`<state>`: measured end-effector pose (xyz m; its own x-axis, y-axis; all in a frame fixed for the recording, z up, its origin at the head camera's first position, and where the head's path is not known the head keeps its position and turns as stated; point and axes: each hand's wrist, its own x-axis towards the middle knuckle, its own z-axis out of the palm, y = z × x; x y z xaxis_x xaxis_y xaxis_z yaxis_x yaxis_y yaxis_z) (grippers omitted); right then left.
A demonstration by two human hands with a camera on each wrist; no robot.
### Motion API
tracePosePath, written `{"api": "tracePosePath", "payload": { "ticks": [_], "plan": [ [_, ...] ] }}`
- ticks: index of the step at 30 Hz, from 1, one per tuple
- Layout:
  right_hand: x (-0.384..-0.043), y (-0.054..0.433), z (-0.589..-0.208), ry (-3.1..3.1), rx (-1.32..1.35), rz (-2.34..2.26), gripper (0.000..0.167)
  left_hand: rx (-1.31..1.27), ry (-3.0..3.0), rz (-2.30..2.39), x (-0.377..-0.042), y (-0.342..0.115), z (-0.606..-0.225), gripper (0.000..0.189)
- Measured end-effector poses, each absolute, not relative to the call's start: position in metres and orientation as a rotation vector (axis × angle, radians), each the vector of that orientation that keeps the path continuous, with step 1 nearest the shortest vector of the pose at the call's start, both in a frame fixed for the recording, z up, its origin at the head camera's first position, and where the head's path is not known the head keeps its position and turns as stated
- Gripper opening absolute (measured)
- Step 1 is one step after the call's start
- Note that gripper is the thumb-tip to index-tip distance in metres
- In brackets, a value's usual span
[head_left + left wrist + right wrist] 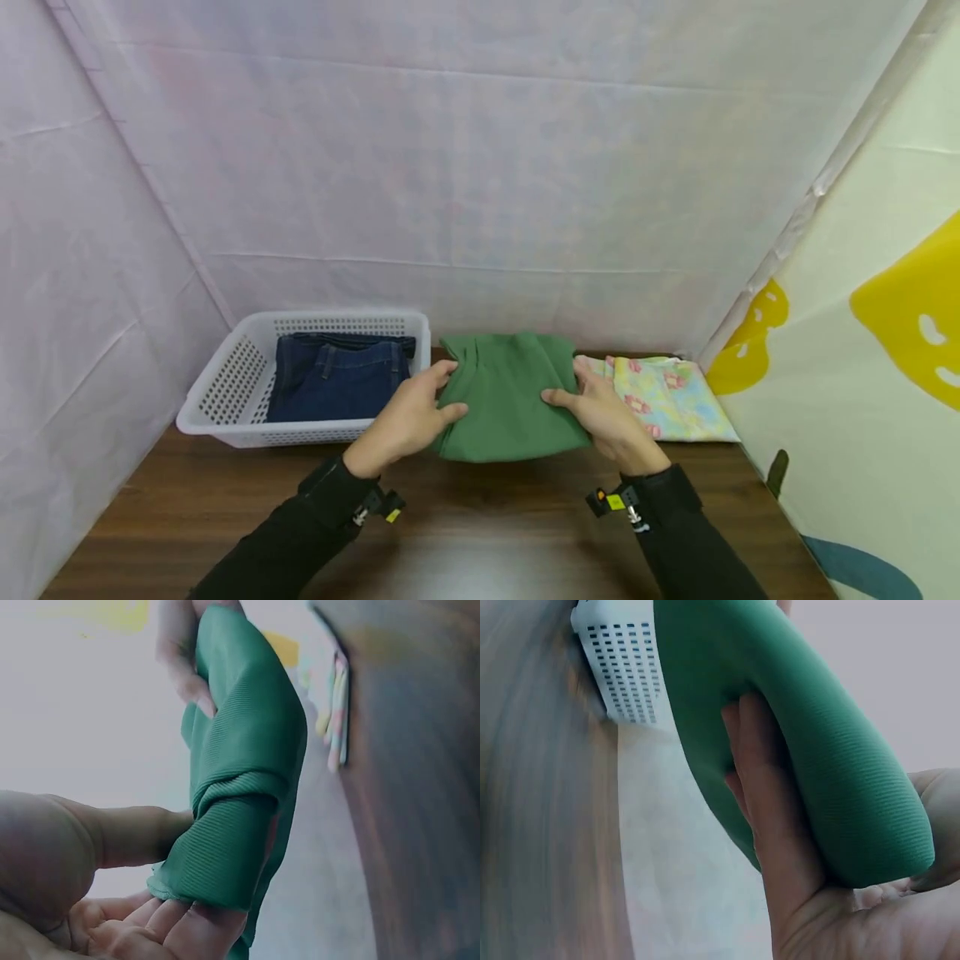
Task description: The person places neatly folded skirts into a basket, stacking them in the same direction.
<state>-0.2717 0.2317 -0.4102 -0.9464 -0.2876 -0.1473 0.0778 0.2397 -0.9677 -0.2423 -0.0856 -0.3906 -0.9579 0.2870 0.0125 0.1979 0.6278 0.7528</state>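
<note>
Long black sleeves (693, 537) — near each cuff (337, 487), a small black camera (597, 502) with silver fitting (636, 518) and yellow sticker (616, 502); the right one also shows an orange dot (600, 495).

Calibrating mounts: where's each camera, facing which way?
Head: worn on the head, facing forward-down at green cloth; left hand, right hand, sleeves show.
Left wrist: on that wrist, facing across cloth; both hands show.
Right wrist: on that wrist, facing white basket past the cloth; fingers show.
Head and right wrist share the white basket.
</note>
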Motion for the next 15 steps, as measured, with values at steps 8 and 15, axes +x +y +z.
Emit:
{"api": "tracePosePath", "payload": {
  "ticks": [8, 15],
  "plan": [
    [-0.298, 0.187, -0.403, 2.154, -0.283, -1.860, 0.071, 0.362, 2.775, 1.213, -0.256, -0.126, -0.376, 0.076],
    [-0.319, 0.136, -0.397, 2.028, -0.321, -1.878, 0.065, 0.265, 2.800, 1.201, -0.261, -0.171, -0.372, 0.075]
  ]
}}
